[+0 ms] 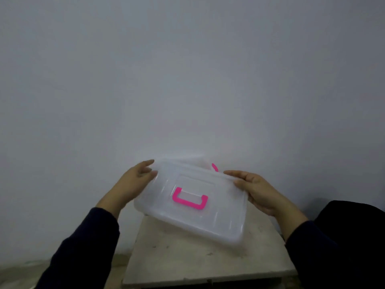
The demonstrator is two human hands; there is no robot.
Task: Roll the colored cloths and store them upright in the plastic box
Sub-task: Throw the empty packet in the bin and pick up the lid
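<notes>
Pale tabletop [187,261] against a bare wall [187,69].
Worn and scuffed on top, specked with small dark marks, front edge showing low in view; grey-white, unmarked behind; strip of floor [18,274] at lower left.

Small pale table [187,259], scuffed top, stands against grey wall [187,69]. Translucent box [205,163] seems to sit at its far edge, mostly hidden.
</notes>
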